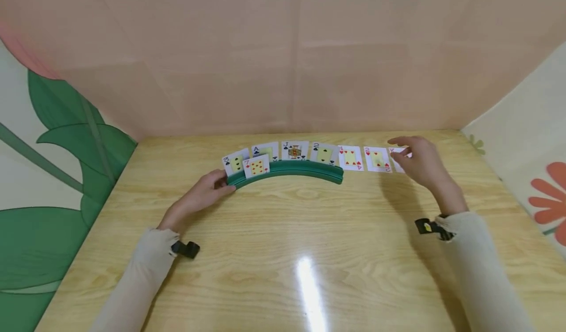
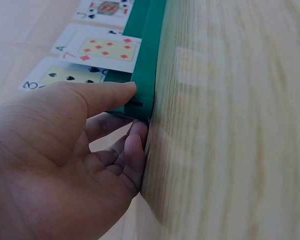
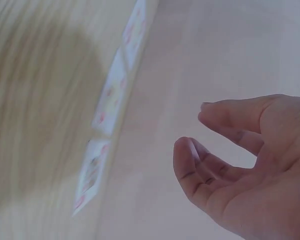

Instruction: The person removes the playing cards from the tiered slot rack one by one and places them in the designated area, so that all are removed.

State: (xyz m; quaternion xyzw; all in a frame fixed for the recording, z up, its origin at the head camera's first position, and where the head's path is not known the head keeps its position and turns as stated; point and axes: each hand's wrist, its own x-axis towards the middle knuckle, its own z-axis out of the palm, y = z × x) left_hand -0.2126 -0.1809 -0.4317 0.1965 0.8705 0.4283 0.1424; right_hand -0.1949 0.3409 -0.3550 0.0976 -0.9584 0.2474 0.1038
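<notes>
My left hand (image 1: 205, 190) grips the left end of a curved green playing card holder (image 1: 305, 167). In the left wrist view its thumb (image 2: 110, 96) lies on top of that end, with other fingers curled beside it. Spade cards stand in the holder's back slot: a three (image 1: 234, 163), an ace (image 1: 265, 149), a jack (image 1: 295, 150) and a two (image 1: 324, 152). A seven of diamonds (image 1: 256, 167) stands in front, overlapping the ace. Holding nothing, my right hand (image 1: 422, 162) hovers with bent fingers over a picture card (image 3: 91, 172), partly covering it in the head view.
On the wooden table (image 1: 283, 224), a red four (image 1: 351, 158) and a two of hearts (image 1: 377, 159) lie flat in a row right of the holder. A pinkish covered wall (image 1: 292, 76) rises behind the table's back edge.
</notes>
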